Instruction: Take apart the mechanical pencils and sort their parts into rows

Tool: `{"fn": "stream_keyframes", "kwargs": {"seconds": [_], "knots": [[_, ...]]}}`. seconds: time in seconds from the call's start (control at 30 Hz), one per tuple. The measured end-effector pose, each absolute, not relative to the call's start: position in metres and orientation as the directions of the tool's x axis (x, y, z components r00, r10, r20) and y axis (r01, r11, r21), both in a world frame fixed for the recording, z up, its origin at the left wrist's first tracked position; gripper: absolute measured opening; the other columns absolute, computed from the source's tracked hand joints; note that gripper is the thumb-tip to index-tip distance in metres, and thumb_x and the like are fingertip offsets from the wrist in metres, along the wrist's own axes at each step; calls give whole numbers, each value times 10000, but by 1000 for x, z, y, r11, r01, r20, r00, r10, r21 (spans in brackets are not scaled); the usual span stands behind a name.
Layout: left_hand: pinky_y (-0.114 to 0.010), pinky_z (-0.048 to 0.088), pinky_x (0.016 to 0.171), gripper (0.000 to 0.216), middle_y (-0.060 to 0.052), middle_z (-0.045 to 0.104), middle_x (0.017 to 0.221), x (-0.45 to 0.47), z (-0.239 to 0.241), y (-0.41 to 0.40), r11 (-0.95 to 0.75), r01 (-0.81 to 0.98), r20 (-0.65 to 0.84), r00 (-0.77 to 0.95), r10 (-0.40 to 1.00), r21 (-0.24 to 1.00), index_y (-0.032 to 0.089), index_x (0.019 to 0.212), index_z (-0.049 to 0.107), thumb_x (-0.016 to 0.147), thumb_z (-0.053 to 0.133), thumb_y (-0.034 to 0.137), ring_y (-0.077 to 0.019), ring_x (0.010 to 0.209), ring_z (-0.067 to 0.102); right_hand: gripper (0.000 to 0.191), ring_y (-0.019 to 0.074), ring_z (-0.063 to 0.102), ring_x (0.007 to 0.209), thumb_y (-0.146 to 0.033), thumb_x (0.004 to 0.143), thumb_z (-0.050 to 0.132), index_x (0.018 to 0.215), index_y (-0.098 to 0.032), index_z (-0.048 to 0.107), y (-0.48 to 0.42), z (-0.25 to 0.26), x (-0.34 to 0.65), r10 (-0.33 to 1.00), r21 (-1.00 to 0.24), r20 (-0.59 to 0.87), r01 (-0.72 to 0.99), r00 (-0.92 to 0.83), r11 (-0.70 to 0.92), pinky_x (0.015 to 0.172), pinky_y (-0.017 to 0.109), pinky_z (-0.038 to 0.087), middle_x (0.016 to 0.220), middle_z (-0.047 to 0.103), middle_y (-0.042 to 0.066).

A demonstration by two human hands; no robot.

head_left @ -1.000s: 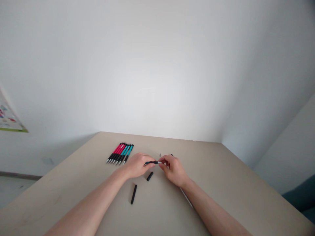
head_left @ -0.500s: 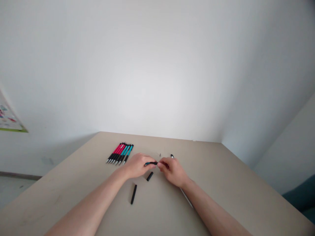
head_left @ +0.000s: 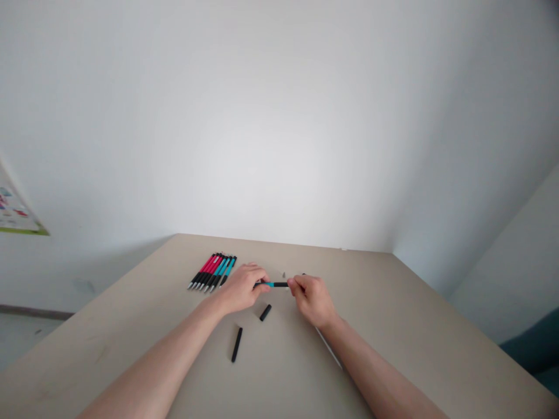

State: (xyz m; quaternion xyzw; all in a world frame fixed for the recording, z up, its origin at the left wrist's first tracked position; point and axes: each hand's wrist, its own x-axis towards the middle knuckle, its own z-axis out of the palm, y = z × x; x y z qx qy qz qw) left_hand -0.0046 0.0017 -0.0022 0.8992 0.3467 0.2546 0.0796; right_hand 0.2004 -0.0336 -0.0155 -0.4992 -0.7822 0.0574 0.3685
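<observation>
My left hand (head_left: 240, 288) and my right hand (head_left: 312, 298) meet over the middle of the beige table (head_left: 414, 331), each pinching one end of a teal and black pen (head_left: 276, 284) held level between them. Both hands are closed on it. Just below the pen, a short black pen piece (head_left: 265, 312) lies on the table, and a longer black tube (head_left: 236, 344) lies nearer to me. A row of red and teal pens (head_left: 213, 272) lies side by side to the left of my left hand.
A thin white rod (head_left: 328, 347) lies under my right forearm. A tiny dark part (head_left: 283, 274) sits beyond the hands. White walls (head_left: 279, 116) stand behind the table, with a poster (head_left: 15, 212) at the far left.
Both hands have moved slightly away from me and apart. More of the pen's teal barrel now shows between them than half a second ago.
</observation>
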Motion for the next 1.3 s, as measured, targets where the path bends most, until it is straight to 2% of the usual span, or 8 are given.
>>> {"fn": "stream_keyframes", "kwargs": {"seconds": [0.17, 0.4, 0.6, 0.77, 0.9, 0.97, 1.1, 1.3], "knots": [[-296, 392, 750, 195, -31, 652, 755, -5, -3, 3, -795, 532, 388, 694, 607, 292, 177, 793, 651, 879, 477, 193, -175, 785, 531, 396, 114, 438, 482, -292, 904, 381, 538, -178, 480, -34, -15, 201, 820, -444, 518, 744, -243, 500, 501, 228, 278, 501, 499, 6], [-285, 395, 733, 37, -22, 638, 752, -4, -4, 3, -750, 575, 391, 640, 661, 327, 171, 754, 625, 787, 612, 177, -180, 809, 519, 389, 123, 463, 515, -270, 902, 382, 535, -177, 473, -34, -16, 200, 807, -409, 522, 749, -276, 521, 530, 237, 284, 523, 513, 16], [-296, 381, 738, 244, -26, 609, 682, -5, -4, 3, -808, 514, 385, 710, 589, 288, 174, 723, 634, 889, 459, 209, -168, 750, 505, 385, 123, 450, 513, -282, 904, 378, 547, -179, 477, -33, -16, 202, 805, -417, 533, 746, -262, 519, 523, 236, 286, 532, 507, 18], [-278, 384, 727, 87, -22, 618, 723, -4, -6, 4, -763, 552, 383, 660, 646, 335, 174, 724, 618, 805, 597, 197, -179, 814, 509, 388, 123, 453, 517, -279, 906, 374, 539, -181, 453, -34, -16, 202, 806, -405, 523, 751, -278, 521, 533, 236, 290, 534, 504, 18], [-277, 386, 717, 92, -20, 603, 756, -4, -4, 2, -720, 596, 381, 611, 694, 356, 169, 740, 585, 768, 643, 234, -181, 818, 517, 388, 121, 441, 513, -282, 909, 365, 541, -182, 434, -34, -16, 202, 806, -403, 521, 752, -280, 522, 529, 236, 281, 532, 490, 15], [-281, 383, 740, 77, -21, 612, 777, -4, -3, 1, -745, 573, 382, 640, 667, 342, 172, 772, 594, 809, 593, 240, -178, 825, 518, 388, 120, 433, 513, -284, 911, 361, 543, -183, 426, -34, -16, 202, 804, -400, 526, 753, -278, 522, 529, 238, 277, 531, 482, 13], [-287, 369, 742, 242, -14, 597, 671, -4, -2, 2, -814, 510, 371, 725, 581, 277, 171, 692, 603, 885, 459, 187, -159, 731, 501, 389, 121, 438, 519, -289, 911, 360, 544, -182, 429, -33, -16, 202, 803, -401, 527, 753, -277, 522, 532, 239, 279, 534, 487, 15], [-270, 380, 723, 56, -25, 611, 729, -4, -5, 2, -747, 569, 410, 624, 665, 345, 165, 724, 605, 774, 627, 177, -179, 814, 511, 385, 117, 440, 511, -276, 905, 372, 541, -177, 447, -34, -16, 202, 801, -404, 529, 748, -279, 527, 531, 233, 276, 528, 490, 13]]}}
